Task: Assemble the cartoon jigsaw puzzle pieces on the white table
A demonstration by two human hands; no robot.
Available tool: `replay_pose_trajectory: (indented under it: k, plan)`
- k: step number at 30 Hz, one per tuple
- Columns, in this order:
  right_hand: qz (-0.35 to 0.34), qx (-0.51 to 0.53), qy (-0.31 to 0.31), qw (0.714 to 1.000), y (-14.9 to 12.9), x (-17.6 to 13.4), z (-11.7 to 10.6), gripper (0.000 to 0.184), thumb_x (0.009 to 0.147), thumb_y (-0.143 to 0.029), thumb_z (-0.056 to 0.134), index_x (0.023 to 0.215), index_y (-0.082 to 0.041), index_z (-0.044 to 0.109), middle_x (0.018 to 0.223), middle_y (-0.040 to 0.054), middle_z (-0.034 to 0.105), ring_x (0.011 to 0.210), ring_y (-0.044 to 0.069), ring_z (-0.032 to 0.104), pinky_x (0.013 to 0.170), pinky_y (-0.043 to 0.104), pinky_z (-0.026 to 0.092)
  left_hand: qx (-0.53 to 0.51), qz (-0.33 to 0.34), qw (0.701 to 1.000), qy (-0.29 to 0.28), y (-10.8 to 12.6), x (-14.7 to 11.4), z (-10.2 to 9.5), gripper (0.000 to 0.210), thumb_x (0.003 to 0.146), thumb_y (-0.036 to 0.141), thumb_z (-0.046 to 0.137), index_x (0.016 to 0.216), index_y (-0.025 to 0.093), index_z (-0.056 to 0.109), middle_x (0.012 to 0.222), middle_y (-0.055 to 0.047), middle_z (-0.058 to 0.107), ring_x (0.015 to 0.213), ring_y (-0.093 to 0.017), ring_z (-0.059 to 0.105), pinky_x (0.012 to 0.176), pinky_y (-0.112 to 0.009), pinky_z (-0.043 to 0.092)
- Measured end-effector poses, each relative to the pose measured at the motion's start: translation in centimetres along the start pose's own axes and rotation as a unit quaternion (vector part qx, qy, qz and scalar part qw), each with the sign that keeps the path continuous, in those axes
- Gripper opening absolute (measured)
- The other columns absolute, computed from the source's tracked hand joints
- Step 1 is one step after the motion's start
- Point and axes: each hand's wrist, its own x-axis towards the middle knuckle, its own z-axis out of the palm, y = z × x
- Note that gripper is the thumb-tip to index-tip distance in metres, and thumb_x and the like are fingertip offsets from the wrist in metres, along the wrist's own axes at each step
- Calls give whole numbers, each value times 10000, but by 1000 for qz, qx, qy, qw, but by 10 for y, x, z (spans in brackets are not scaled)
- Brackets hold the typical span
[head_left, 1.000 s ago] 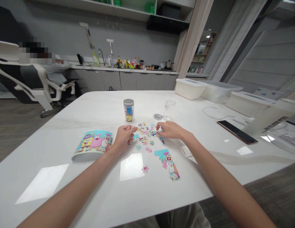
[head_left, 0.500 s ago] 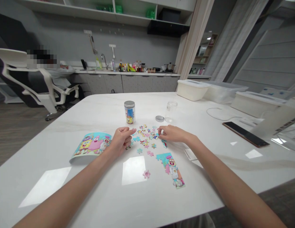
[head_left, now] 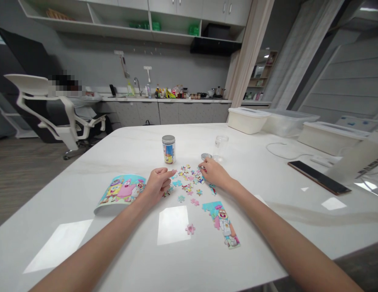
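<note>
One view only, worn on the person's head, looking forward and down along both forearms across the white table [head_left: 85, 162]. It sits close above the near table edge, so the left hand [head_left: 156, 184] and right hand [head_left: 214, 174] land mid-frame. The far kitchen counter [head_left: 164, 99] and the shelves up top stay in sight, likely through a wide lens, since the edges bend.

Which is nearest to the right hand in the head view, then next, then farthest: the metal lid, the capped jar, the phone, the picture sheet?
From the right hand:
1. Metal lid, just beyond the fingertips.
2. Capped jar, beyond and to the left.
3. Picture sheet, far left, past the left hand.
4. Phone, far right.
</note>
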Motion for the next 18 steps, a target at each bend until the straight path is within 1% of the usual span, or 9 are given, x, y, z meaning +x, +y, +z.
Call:
replay_pose_trajectory:
  k: [2, 6, 10, 12, 13, 14, 15, 16, 18]
  plan:
    - [13, 16, -1, 1000, 2, 0, 2, 245, 872, -173, 473, 997, -132, 680, 1001, 121, 586, 933, 215, 571, 843, 309, 427, 1, 3, 1000, -1, -1, 0, 0, 672, 492, 260, 814, 563, 221, 147, 462, 137, 117, 358, -4, 108, 349, -178, 58]
    - [39, 38, 4, 999, 5, -2, 1, 192, 818, -176, 520, 942, -125, 657, 992, 117, 591, 908, 211, 569, 838, 306, 420, -1, 3, 1000, -7, -1, 0, -1, 674, 501, 282, 818, 563, 220, 149, 461, 137, 119, 358, -4, 107, 348, -178, 61]
    - [52, 62, 24, 996, 3, -4, -6, 130, 763, -122, 529, 849, -157, 620, 880, 81, 619, 842, 196, 567, 768, 292, 409, 0, 2, 1000, -2, -1, 0, 0, 669, 496, 273, 816, 563, 221, 153, 453, 138, 124, 358, -6, 107, 346, -178, 61]
    - [63, 111, 36, 991, 3, -3, -9, 101, 751, -112, 537, 794, -171, 607, 796, 51, 623, 776, 177, 568, 727, 285, 404, 1, 6, 1000, 2, 0, -1, 0, 662, 497, 259, 811, 563, 222, 153, 453, 138, 126, 356, -6, 109, 345, -175, 63]
    - [74, 154, 40, 984, 3, -2, -11, 72, 749, -128, 556, 778, -172, 605, 766, 39, 621, 739, 167, 567, 706, 283, 405, 1, 9, 1000, 4, 0, -1, 0, 657, 499, 253, 807, 562, 221, 153, 453, 137, 128, 356, -6, 111, 344, -174, 65]
    - [90, 212, 37, 972, 3, -2, -12, 46, 748, -155, 582, 782, -169, 609, 746, 30, 620, 706, 157, 566, 680, 278, 409, 1, 10, 1000, 5, 0, -1, 0, 652, 501, 249, 803, 561, 220, 155, 453, 137, 129, 355, -6, 112, 344, -172, 68]
    - [108, 283, 25, 953, 3, -1, -14, 63, 747, -183, 604, 805, -166, 618, 738, 24, 620, 681, 149, 566, 648, 271, 412, 1, 12, 1000, 6, 0, -1, 0, 648, 505, 250, 801, 560, 220, 156, 453, 137, 130, 355, -5, 112, 344, -170, 70]
    - [127, 361, 2, 924, 3, -1, -16, 100, 747, -203, 615, 838, -162, 628, 736, 21, 621, 660, 140, 566, 612, 261, 412, 0, 13, 1000, 6, 0, -1, 0, 645, 509, 255, 799, 559, 219, 156, 454, 136, 130, 356, -5, 113, 345, -169, 72]
    - [159, 501, -60, 848, 1, -2, -19, 138, 747, -194, 616, 877, -157, 643, 733, 17, 619, 635, 121, 567, 551, 237, 406, -2, 14, 1000, 6, 0, 0, 0, 644, 516, 265, 797, 558, 218, 156, 457, 136, 128, 357, -5, 113, 346, -168, 76]
